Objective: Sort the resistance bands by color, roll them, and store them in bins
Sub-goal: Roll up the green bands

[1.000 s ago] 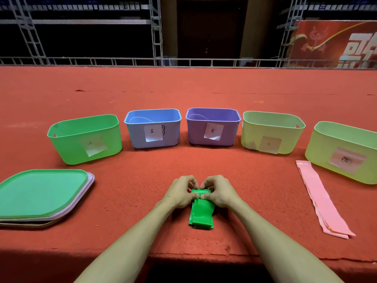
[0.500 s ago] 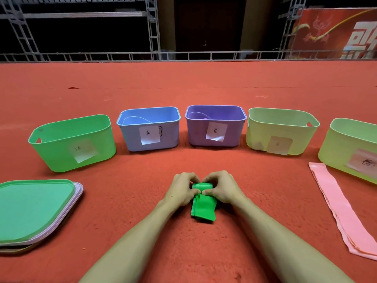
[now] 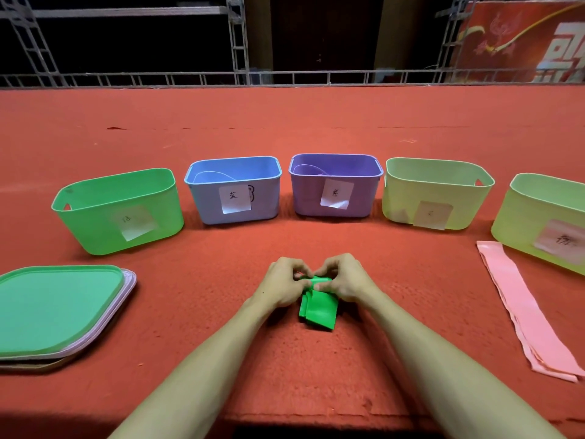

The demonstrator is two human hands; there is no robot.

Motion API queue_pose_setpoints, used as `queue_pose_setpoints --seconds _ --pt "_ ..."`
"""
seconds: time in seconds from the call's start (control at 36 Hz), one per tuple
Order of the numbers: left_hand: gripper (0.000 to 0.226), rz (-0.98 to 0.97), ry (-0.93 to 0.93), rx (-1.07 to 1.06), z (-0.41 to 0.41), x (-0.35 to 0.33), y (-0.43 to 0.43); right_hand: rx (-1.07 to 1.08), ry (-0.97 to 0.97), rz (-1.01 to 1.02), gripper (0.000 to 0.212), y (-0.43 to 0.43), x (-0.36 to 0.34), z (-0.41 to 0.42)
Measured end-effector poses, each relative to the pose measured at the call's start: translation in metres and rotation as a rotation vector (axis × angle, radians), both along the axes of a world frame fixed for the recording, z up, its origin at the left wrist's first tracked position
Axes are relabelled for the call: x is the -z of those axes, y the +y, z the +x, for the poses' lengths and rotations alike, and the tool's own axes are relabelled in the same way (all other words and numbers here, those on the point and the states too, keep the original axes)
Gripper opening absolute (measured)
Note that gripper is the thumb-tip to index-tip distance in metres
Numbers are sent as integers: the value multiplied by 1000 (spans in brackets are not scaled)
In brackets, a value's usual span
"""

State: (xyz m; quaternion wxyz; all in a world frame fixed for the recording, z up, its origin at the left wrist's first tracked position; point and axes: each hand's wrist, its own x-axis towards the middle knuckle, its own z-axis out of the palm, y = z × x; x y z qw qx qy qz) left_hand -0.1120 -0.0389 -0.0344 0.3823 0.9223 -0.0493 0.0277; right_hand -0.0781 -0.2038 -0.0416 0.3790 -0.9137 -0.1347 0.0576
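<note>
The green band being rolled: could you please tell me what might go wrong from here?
The green band is rolled only at its far end, pinched by the left hand and right hand; letting go could spring it open. The green bin stands far left, so the carry could loosen the roll.

Blue bin (image 3: 205,204): white label (image 3: 235,198), handwritten 蓝 in black.
Purple bin (image 3: 304,198): white label (image 3: 336,193), handwritten 紫.
Green bin (image 3: 88,226): pale label (image 3: 134,221), one faint handwritten character, too faint to read.
Yellow-green bin (image 3: 399,201): label (image 3: 432,214) with a small mark, unreadable.
Right-edge bin (image 3: 516,223): pinkish label (image 3: 562,240), handwritten 粉.
Red banner (image 3: 506,33): large white characters, cut off at the frame edge, unreadable.
</note>
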Motion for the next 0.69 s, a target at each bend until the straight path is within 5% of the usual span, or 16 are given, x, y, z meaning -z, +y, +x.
queue_pose_setpoints --seconds 0.14,0.53,0.69 --pt "16 -15 7 24 -2 1 0 2 -13 7 28 2 3 -4" --pt "18 15 -3 3 -11 2 -3 -33 -44 18 8 -2 -3 -12" --pt "24 17 3 -5 -14 3 -3 -64 -6 -53 33 -4 -5 -14"
